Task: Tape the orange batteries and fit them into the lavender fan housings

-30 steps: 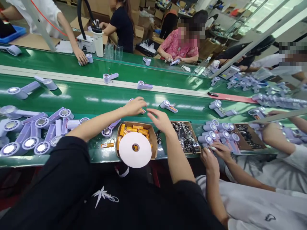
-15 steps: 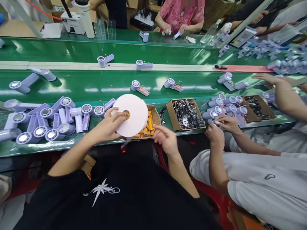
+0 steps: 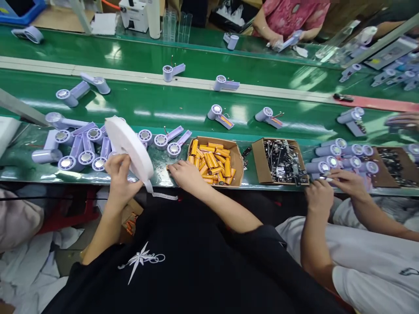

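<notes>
My left hand (image 3: 120, 175) grips a large white tape roll (image 3: 128, 146), held tilted over the near edge of the green conveyor belt (image 3: 137, 107). A loose strip of tape (image 3: 160, 194) hangs from the roll toward my body. My right hand (image 3: 186, 174) rests on the belt edge beside a cardboard box of orange battery cells (image 3: 214, 160), fingers bent down at the box's near left corner; what they touch is hidden. A pile of lilac handheld fan bodies (image 3: 78, 146) lies just left of the roll.
A second cardboard box of dark small parts (image 3: 283, 162) stands right of the batteries. A neighbour's hands (image 3: 330, 187) work on lilac fan bodies (image 3: 340, 157) at right. More fan bodies (image 3: 218, 114) ride the belt. Other people work across the belt.
The tape roll has moved left off the battery box, in my left hand, and now tilts. My right hand has moved up to the box's near corner. The view has shifted left.
</notes>
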Motion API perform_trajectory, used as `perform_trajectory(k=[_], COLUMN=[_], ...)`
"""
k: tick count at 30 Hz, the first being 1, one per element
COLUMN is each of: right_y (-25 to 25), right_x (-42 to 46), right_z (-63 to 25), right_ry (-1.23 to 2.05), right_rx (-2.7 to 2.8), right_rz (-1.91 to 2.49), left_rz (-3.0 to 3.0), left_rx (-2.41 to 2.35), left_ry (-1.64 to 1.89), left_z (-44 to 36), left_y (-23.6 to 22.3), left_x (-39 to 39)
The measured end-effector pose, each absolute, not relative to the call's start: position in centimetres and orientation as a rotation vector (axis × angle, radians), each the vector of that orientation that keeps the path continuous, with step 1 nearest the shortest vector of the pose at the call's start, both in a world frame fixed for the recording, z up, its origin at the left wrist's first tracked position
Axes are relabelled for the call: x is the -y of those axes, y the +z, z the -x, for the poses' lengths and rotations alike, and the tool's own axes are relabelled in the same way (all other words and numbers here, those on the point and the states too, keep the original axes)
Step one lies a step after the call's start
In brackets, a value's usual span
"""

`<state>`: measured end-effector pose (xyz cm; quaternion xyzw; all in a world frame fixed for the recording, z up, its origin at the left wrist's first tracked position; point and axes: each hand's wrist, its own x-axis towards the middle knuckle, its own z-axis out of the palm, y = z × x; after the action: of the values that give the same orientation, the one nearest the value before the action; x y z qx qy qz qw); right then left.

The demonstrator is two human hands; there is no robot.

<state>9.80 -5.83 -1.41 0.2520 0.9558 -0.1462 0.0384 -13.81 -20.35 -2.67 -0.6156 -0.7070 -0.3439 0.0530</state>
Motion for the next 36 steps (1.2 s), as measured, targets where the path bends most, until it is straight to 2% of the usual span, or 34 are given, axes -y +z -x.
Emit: perform_trajectory(k=[2,4,9,11,15,21,24,26,30,32,34,36], right_y=[-1.6,-1.6,0.2,1.5,3.6,4.2,3.5,2.7,1.6,1.8,2.9,4.3], right_x=[4.9,4.1,2.5,2.1,1.4,0.4,0.4,0.9,2.2,2.1,1.3,0.0], right_z=[-8.1,-7.6,-11.9,-14.2,-17.0,-18.3,-18.7,-18.9,-20.1,-20.8,-21.3,-21.6], right_ry=[-0.313,-0.381,-1.1,-1.237,-1.006,-0.984,-1.06,-1.24,-1.991,-2.196,-2.164,-2.001], right_rx=[-2.87,-2.858,-3.381,-3.663,-3.897,-3.913,-3.852,-3.782,-3.382,-3.058,-2.872,-2.815], right_rz=[-0.776,-0.731,-0.787,-0.69,-0.292,-0.178,-0.239,-0.297,-0.638,-0.781,-0.817,-0.81], left_rz=[1.864,1.889,2.001,2.111,2.393,2.682,2.757,2.792,2.781,2.768,2.773,2.756], left_rx=[2.087,2.057,2.072,2.084,1.994,1.791,1.712,1.695,1.671,1.643,1.591,1.526], left_ry=[-0.967,-0.924,-0.869,-0.799,-0.694,-0.569,-0.539,-0.501,-0.431,-0.407,-0.37,-0.342], left_z=[13.2,12.7,12.4,12.2,11.7,10.7,10.2,10.1,10.4,10.5,10.6,10.5], left_y=[-3.0,-3.2,-2.7,-2.3,-1.5,0.1,0.7,1.0,1.5,2.1,2.9,3.8], left_x=[20.6,20.9,22.4,22.8,22.3,20.6,20.2,20.0,19.7,19.4,19.0,18.5])
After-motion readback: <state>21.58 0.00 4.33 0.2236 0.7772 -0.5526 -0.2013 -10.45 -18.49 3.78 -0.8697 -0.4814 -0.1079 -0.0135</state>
